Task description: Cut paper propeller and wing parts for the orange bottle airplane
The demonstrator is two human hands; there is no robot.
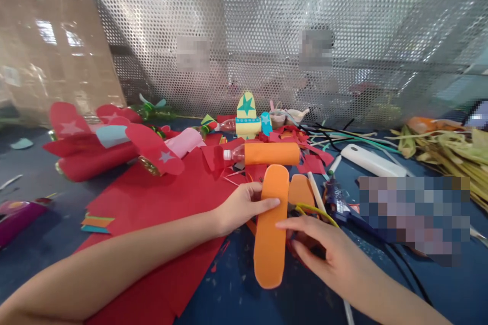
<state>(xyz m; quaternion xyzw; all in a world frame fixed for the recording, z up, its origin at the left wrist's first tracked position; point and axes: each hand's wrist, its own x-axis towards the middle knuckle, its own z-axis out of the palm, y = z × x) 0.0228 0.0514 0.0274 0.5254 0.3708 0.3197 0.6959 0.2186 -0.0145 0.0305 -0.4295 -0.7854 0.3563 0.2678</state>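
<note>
A long orange foam or paper strip [270,259] with rounded ends stands out in the middle. My left hand [244,205] grips it by the left edge, thumb across the front and fingers behind. My right hand [330,249] is at its right edge, the index fingertip touching the strip and the thumb apart below. Just behind that hand lies a yellow curved handle or cord [316,209]; its lower part is hidden. A second orange piece [301,190] is partly covered by the strip. Beyond lies a bottle wrapped in orange [271,154].
Red sheets [152,213] cover the table's left-centre. Red bottle planes [99,160] lie at left, a yellow bottle plane [247,119] at the back. A glue gun [341,205] and a white bar-shaped object [373,160] are at right. A perforated metal screen [244,15] rises behind.
</note>
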